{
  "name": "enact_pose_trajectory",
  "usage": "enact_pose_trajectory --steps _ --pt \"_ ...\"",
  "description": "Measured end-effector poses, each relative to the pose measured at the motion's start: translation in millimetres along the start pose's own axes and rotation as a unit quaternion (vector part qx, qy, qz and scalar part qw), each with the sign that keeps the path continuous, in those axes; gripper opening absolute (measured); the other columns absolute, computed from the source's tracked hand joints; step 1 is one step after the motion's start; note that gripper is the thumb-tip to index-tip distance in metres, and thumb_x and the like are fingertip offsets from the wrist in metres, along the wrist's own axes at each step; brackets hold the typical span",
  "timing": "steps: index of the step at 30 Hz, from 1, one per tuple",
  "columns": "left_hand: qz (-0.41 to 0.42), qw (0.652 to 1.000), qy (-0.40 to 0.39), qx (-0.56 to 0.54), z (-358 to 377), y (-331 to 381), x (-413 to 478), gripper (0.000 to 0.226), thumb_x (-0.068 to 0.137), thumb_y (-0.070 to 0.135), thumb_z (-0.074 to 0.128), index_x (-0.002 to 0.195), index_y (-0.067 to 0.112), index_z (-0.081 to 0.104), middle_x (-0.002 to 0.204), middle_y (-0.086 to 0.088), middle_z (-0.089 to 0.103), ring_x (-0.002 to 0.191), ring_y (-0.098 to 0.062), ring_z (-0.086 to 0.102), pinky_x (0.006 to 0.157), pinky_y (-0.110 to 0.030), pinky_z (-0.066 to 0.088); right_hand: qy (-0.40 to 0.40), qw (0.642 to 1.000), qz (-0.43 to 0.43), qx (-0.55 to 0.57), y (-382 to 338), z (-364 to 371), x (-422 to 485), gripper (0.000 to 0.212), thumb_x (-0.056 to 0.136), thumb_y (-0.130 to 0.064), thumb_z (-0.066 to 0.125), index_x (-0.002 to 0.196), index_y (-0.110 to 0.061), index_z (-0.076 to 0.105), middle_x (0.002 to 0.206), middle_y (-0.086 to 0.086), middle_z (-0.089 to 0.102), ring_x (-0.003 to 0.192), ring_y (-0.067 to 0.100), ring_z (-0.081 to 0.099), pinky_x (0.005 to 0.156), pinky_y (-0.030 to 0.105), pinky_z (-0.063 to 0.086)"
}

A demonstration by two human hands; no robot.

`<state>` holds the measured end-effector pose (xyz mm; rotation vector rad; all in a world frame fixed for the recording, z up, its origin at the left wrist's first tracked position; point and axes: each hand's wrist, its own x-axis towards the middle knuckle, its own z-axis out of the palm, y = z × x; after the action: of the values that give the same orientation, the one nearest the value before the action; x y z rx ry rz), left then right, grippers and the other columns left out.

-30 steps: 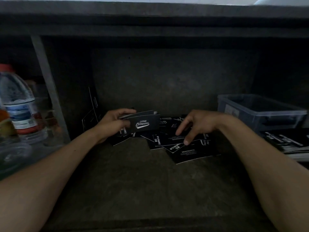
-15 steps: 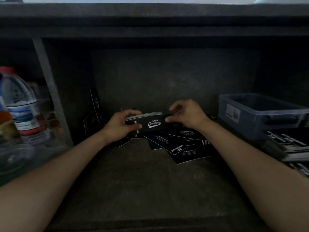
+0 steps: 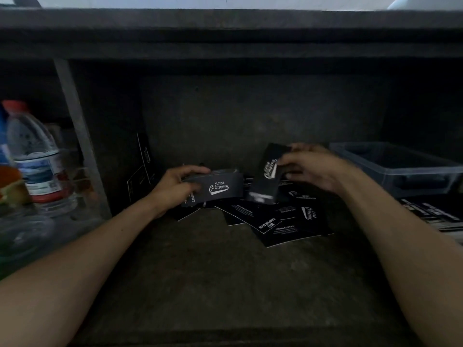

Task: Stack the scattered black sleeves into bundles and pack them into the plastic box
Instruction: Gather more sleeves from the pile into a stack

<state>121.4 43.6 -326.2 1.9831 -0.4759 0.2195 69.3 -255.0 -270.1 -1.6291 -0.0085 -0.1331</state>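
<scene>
My left hand (image 3: 175,187) grips a small bundle of black sleeves (image 3: 220,187) with white "Club Camping" print, held flat just above the shelf. My right hand (image 3: 315,171) pinches a single black sleeve (image 3: 268,176), tilted on end just right of the bundle. Below both hands several loose black sleeves (image 3: 280,221) lie scattered on the dark shelf floor. A clear plastic box (image 3: 400,169) stands at the right, open on top; its inside is too dark to read.
A red-capped water bottle (image 3: 35,156) and other containers stand left, behind a metal post (image 3: 80,136). Two sleeves (image 3: 142,166) lean on the left wall. More stacked sleeves (image 3: 436,214) lie in front of the box. A low shelf top overhangs.
My right hand went from the loose pile to the bundle, then lifted away to the right with one sleeve tilted upright. The left hand has kept hold of the bundle.
</scene>
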Motion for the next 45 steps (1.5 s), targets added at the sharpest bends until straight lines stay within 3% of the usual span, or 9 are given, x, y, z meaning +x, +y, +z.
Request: enact_pose_trajectory --steps 6,8,11,19,28,35,40,42,45 --pt "-0.022 0.997 -0.024 -0.075 -1.0 2.5 -1.4 0.04 0.082 0.015 0.075 0.118 0.031 0.066 0.121 0.002 0.07 0.109 -0.012 0.067 0.094 -0.025 0.053 -0.015 1.0 0.003 0.025 32.3 46.0 2.8 0.048 0.082 0.004 0.074 0.123 -0.006 0.05 0.103 0.014 0.073 0.08 0.023 0.074 0.067 0.031 0.062" --pt "-0.01 0.998 -0.031 -0.053 0.0 2.5 -3.7 0.051 0.078 0.022 0.083 0.124 0.029 0.062 0.117 0.01 0.069 0.102 0.002 0.067 0.086 -0.012 0.053 0.006 0.992 -0.017 -0.125 42.1 56.1 6.3 0.043 0.075 -0.008 0.084 0.11 -0.009 0.059 0.092 0.009 0.072 0.075 0.019 0.071 0.065 0.031 0.06" --pt "0.025 0.999 -0.019 -0.008 2.6 -1.7 -2.2 0.062 0.078 0.007 0.082 0.133 0.019 0.057 0.122 0.002 0.065 0.108 -0.002 0.064 0.083 -0.007 0.051 0.053 0.89 -0.068 -0.447 41.4 58.1 8.9 0.046 0.062 -0.04 0.091 0.094 -0.025 0.063 0.089 -0.002 0.068 0.085 0.016 0.065 0.071 0.025 0.047" --pt "0.008 0.999 0.008 -0.036 -12.0 -4.5 4.8 0.067 0.078 -0.019 0.067 0.13 0.022 0.059 0.12 -0.001 0.066 0.094 -0.002 0.064 0.072 -0.009 0.053 -0.098 0.838 0.039 -0.535 14.6 68.1 -24.3 0.081 0.057 -0.056 0.088 0.125 -0.017 0.065 0.119 -0.004 0.067 0.108 0.015 0.062 0.098 0.031 0.051" --pt "0.009 0.998 -0.018 -0.056 -2.3 7.1 -3.1 0.061 0.08 -0.02 0.059 0.119 0.026 0.065 0.117 0.003 0.068 0.095 -0.004 0.066 0.073 -0.013 0.056 0.008 0.971 0.115 -0.21 2.3 44.8 -15.4 0.007 0.087 -0.011 0.069 0.088 -0.01 0.062 0.065 0.002 0.06 0.042 0.006 0.058 0.036 0.015 0.038" --pt "0.015 0.993 -0.117 -0.025 8.9 12.6 -7.1 0.081 0.069 0.001 0.086 0.136 0.032 0.055 0.126 0.014 0.064 0.114 0.001 0.062 0.095 -0.012 0.048 -0.055 0.977 0.204 0.032 25.3 67.2 -6.1 0.037 0.094 -0.032 0.065 0.119 -0.006 0.057 0.103 0.023 0.071 0.079 0.031 0.075 0.058 0.027 0.06" --pt "0.054 0.997 -0.05 0.006 17.6 7.4 -5.4 0.055 0.078 0.009 0.081 0.128 0.019 0.061 0.121 0.005 0.066 0.097 0.011 0.064 0.091 -0.009 0.051 -0.091 0.972 0.153 -0.154 3.2 36.8 -3.1 0.028 0.096 -0.029 0.061 0.117 -0.011 0.066 0.11 0.006 0.075 0.09 0.014 0.071 0.06 0.02 0.046" --pt "0.056 0.998 -0.036 -0.003 15.8 5.3 -2.6 0.048 0.082 0.003 0.077 0.126 0.016 0.062 0.123 -0.001 0.067 0.095 0.009 0.065 0.085 -0.007 0.051 -0.017 0.928 0.106 -0.356 -6.6 8.0 -5.4 0.028 0.087 -0.026 0.073 0.112 -0.015 0.067 0.116 0.008 0.072 0.095 0.018 0.069 0.068 0.024 0.052" --pt "0.024 0.999 -0.017 -0.03 9.3 4.8 -0.6 0.051 0.083 -0.005 0.072 0.127 0.019 0.062 0.119 -0.003 0.07 0.096 -0.001 0.067 0.082 -0.012 0.055 -0.035 0.786 0.224 -0.575 -15.9 -17.3 -20.3 0.078 0.066 -0.037 0.089 0.134 -0.019 0.054 0.14 0.009 0.054 0.122 0.03 0.054 0.094 0.044 0.054"
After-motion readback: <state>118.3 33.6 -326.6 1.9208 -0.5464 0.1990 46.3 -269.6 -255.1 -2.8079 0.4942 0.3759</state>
